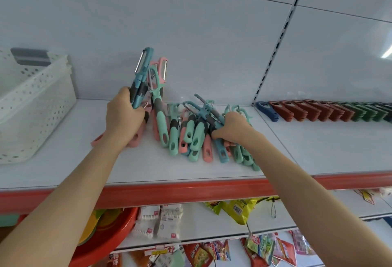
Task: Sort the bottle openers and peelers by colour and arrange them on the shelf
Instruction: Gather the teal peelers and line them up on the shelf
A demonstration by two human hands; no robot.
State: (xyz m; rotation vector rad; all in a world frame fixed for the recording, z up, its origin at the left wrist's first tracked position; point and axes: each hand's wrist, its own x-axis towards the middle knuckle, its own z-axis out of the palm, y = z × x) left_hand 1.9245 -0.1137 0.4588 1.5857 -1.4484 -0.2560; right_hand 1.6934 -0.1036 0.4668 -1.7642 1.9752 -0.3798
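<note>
On the white shelf [148, 171], seen from the head view, the peelers lie in the middle and the bottle openers [314, 109] stand in one row at the right, well apart from them.

The left grip [124, 114] is closed around a bundle of peelers [144, 69] and holds it upright above the shelf. I count three heads in this bundle: one blue at the top, one mint and one pink behind it. Below this hand, two pink handles [96, 139] lie flat on the shelf.

The right grip [232, 127] has its fingers curled into the right part of the loose pile [191, 137] and holds some dark handles there; how many it holds I cannot tell. In the pile I count at least seven mint handles, two pink and one blue, with their ends pointing to the front edge of the shelf. They overlap, so the true number may be higher.

The row of bottle openers begins with one blue, then about seven red, then green ones that run out of the picture. They lean on each other.

One white basket [36, 105] with holes stands at the left end of the shelf. On the lower shelves are one red basin [110, 243] and many packets [237, 209].
</note>
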